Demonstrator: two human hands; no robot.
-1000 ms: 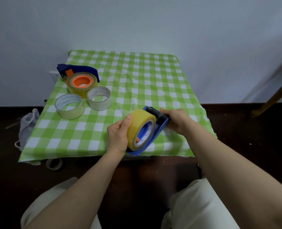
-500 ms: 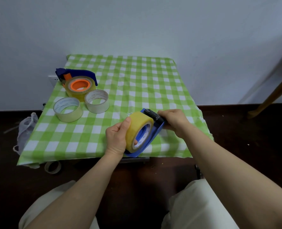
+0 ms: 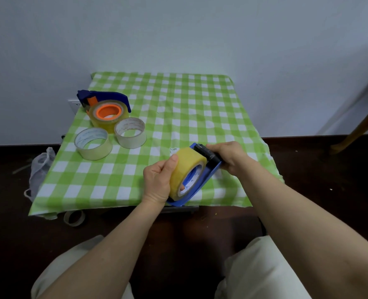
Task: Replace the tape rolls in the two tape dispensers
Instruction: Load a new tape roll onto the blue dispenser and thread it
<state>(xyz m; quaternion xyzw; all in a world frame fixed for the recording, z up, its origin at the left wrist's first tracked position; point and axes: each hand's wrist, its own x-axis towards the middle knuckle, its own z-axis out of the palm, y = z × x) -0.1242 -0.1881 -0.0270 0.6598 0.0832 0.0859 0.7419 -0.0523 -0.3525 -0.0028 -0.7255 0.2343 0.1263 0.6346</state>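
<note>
Green-and-white checked cloth covers the small table. Over its front edge the blue plastic tape dispenser is held tilted. The right hand closes around its black end, probably to steady the frame. A second blue dispenser with orange hub lies loaded at the far left corner. The left hand grips the wide yellow tape roll at the held dispenser's hub; seating or removing, I cannot tell. The nearer clear tape roll and the farther clear tape roll stand beside the second dispenser, likely spares.
</note>
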